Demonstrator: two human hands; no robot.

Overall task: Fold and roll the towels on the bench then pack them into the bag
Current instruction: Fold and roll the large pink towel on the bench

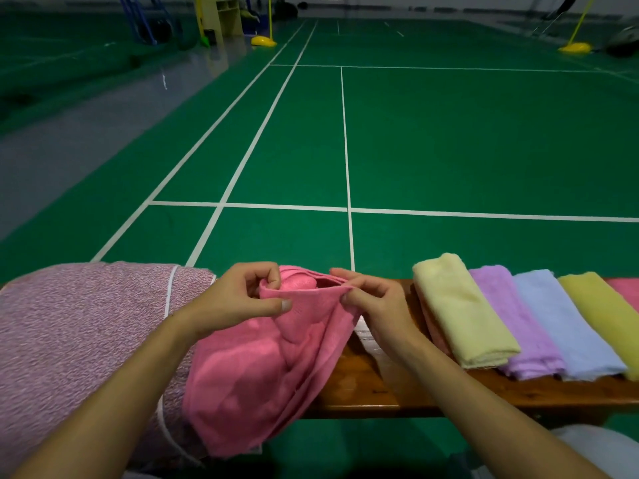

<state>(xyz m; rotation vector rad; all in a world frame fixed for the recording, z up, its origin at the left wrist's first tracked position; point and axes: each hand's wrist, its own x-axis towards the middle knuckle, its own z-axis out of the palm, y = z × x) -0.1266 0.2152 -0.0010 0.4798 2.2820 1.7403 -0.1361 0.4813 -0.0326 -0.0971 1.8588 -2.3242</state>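
Observation:
A pink towel (256,368) hangs over the front of the wooden bench (380,392), its top edge lifted. My left hand (242,299) pinches that edge at its left end between thumb and fingers. My right hand (373,302) pinches the same edge at its right end. A pinkish woven bag (79,333) with a white drawstring lies on the bench's left end, partly under the towel. To the right lie folded towels side by side: pale yellow (460,312), lilac (518,326), light blue (563,326), mustard yellow (601,312) and a pink one (626,288) at the frame's edge.
Beyond the bench spreads a green court floor (449,140) with white lines. Yellow post bases (263,41) stand far back, with a stand and a ladder at the far left. A pale cloth-covered knee (594,451) shows at the lower right.

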